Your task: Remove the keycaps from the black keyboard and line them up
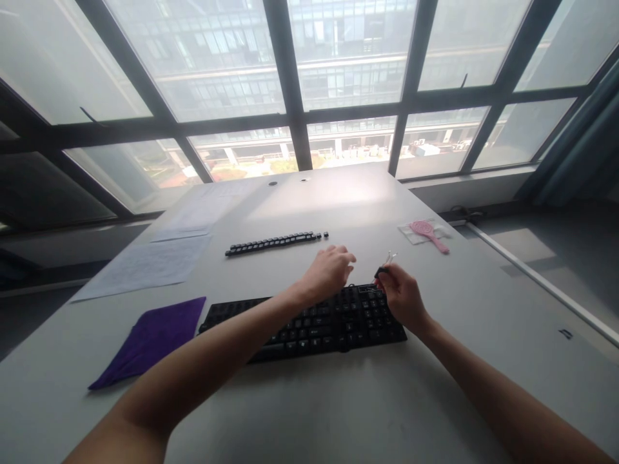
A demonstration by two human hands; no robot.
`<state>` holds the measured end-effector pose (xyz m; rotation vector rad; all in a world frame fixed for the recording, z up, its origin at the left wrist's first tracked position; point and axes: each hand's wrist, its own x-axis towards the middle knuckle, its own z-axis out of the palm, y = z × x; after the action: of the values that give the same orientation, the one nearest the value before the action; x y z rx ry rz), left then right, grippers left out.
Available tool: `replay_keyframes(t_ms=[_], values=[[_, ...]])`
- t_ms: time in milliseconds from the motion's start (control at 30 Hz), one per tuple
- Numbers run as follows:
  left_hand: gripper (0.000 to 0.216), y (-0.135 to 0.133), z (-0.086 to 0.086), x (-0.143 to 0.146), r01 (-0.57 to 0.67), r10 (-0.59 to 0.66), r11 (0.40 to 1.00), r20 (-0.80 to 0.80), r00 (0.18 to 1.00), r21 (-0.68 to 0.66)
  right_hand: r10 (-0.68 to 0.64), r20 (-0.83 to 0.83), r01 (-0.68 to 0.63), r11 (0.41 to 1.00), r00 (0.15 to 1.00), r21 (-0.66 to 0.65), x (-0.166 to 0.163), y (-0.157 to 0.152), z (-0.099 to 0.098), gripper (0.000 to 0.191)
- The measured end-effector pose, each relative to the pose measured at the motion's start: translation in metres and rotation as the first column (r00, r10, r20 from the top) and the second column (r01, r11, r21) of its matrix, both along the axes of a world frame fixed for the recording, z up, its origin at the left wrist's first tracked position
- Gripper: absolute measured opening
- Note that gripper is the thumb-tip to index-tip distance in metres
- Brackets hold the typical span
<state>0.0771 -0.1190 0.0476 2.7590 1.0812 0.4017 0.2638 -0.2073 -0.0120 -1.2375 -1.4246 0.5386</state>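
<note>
A black keyboard (314, 328) lies on the white table in front of me. Over its upper edge hovers my left hand (329, 269), its fingers curved and apart, with nothing visible in them. My right hand (403, 293) is at the keyboard's upper right corner, pinching a keycap puller (382, 272) with a small black handle and thin metal wires. Some of the wires point up past the fingertips. Beyond the keyboard, loose black keycaps (271, 243) form a long row, with two single ones near its right end. My left forearm hides part of the keyboard.
A purple cloth pouch (149, 341) lies left of the keyboard, with printed paper sheets (149, 267) behind it. A pink hairbrush (428, 235) rests on a clear wrapper at the right. Tall windows stand beyond the table (348, 212); its right edge borders the floor.
</note>
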Motion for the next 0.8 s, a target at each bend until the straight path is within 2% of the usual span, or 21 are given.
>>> replay_keyframes(t_ms=[100, 200, 333, 467, 600, 800], values=[[0.024, -0.041, -0.011, 0.005, 0.059, -0.057, 0.997, 0.041, 0.998, -0.048, 0.043, 0.095, -0.042, 0.999, 0.995, -0.009, -0.002, 0.001, -0.002, 0.018], [0.027, -0.059, -0.024, 0.011, 0.023, -0.004, 0.993, 0.159, 0.987, -0.113, 0.068, 0.139, -0.064, 0.997, 0.988, -0.032, -0.002, 0.004, -0.004, 0.02], [0.024, -0.063, -0.043, 0.016, -0.028, 0.079, 0.988, 0.331, 0.94, -0.155, 0.103, 0.11, -0.095, 0.993, 0.989, -0.075, 0.0, 0.007, -0.006, 0.021], [0.024, -0.063, -0.055, 0.016, -0.026, 0.078, 0.99, 0.381, 0.921, -0.139, 0.145, 0.149, -0.13, 0.986, 0.978, -0.104, 0.0, 0.008, -0.004, 0.021], [0.02, -0.063, -0.055, 0.016, -0.034, 0.081, 0.991, 0.374, 0.924, -0.131, 0.187, 0.238, -0.168, 0.981, 0.953, -0.097, 0.0, 0.005, -0.002, 0.022], [0.007, -0.067, -0.051, 0.015, 0.023, 0.024, 0.992, 0.367, 0.93, -0.123, 0.106, 0.383, -0.131, 0.99, 0.917, 0.04, 0.001, -0.004, -0.006, 0.021]])
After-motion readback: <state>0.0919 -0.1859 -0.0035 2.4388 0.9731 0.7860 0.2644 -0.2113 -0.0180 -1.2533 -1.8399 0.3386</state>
